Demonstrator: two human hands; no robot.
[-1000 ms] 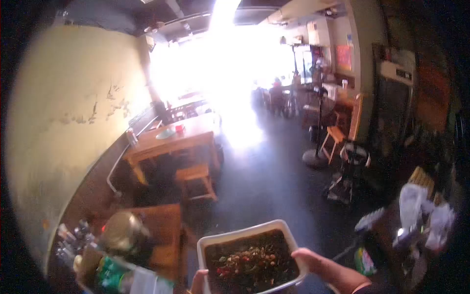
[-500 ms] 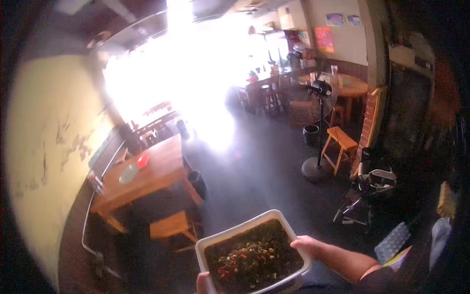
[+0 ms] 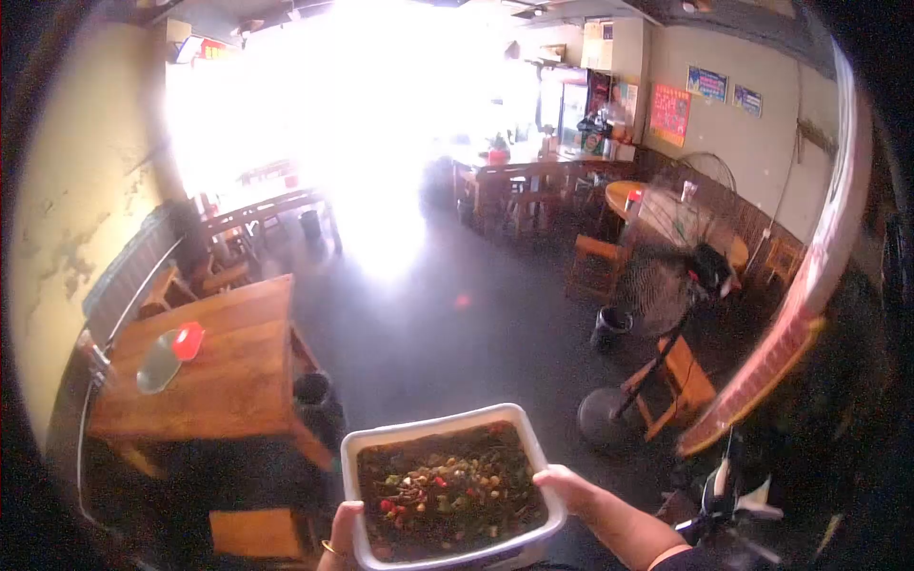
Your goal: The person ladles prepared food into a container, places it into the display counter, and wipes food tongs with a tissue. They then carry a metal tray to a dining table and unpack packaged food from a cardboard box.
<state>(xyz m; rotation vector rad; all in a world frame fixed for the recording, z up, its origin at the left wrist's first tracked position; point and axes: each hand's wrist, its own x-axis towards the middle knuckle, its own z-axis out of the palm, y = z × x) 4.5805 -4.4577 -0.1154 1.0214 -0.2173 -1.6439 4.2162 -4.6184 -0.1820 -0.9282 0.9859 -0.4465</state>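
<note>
a white rectangular tub [image 3: 433, 421] sits at 6 o'clock, held up in front of the body, tilted a little, its left side lower. a dark food mixture [image 3: 447, 490] fills it, with red, green and pale pieces scattered on top. the left hand [image 3: 347, 523] clamps the tub's side at 9 o'clock, thumb at the rim, a gold bracelet [image 3: 332, 549] on its wrist. the right hand [image 3: 568, 489] grips the opposite side at 3 o'clock, thumb over the rim; the other fingers of both hands are largely hidden, so i cannot tell how they are spread. across the room, a wooden table [image 3: 233, 328] stands at 8 o'clock, bearing a red item [image 3: 188, 341], and a pedestal fan [image 3: 709, 268] at 3 o'clock. a red poster [image 3: 670, 114] hangs at 2 o'clock.
</note>
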